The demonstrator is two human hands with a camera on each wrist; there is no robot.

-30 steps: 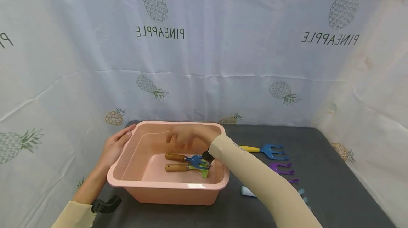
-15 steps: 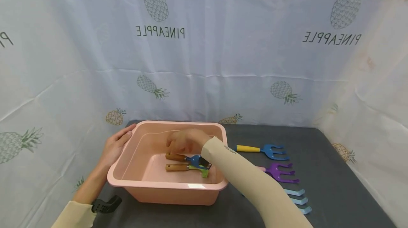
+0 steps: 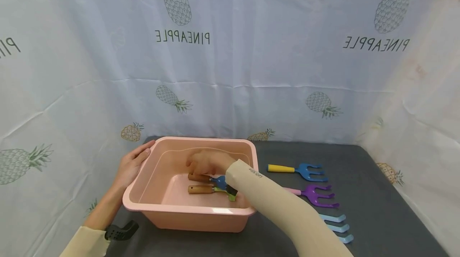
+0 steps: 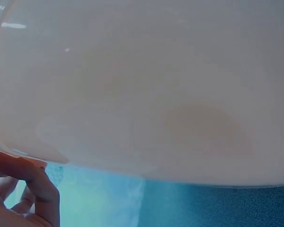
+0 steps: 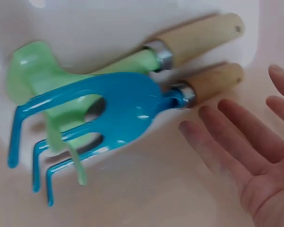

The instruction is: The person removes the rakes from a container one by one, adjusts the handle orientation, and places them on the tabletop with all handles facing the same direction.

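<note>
My left hand (image 3: 130,167) grips the left rim of a pink plastic basin (image 3: 190,209); in the left wrist view the thumb (image 4: 19,168) lies on the rim and fingers curl below it. Inside the basin, a blue three-pronged hand rake (image 5: 128,106) with a wooden handle partly covers a green hand hoe (image 5: 35,71), also wooden-handled. The hoe has a blade on one side and prongs on the other. Just above the rake's handle hovers my right hand (image 3: 208,162). The right wrist view shows its fingers extended and apart, close to that handle without gripping it.
Right of the basin on the dark table (image 3: 373,209) lie a yellow-handled blue hand fork (image 3: 305,171), a pink-handled purple fork (image 3: 318,196) and a light blue fork (image 3: 338,227), partly behind my right sleeve. A pineapple-print curtain (image 3: 230,57) surrounds the table.
My right hand has lowered inside the basin toward the rake's handle. The forearm has shifted left and down, uncovering more of the forks. My left hand keeps its grip on the rim.
</note>
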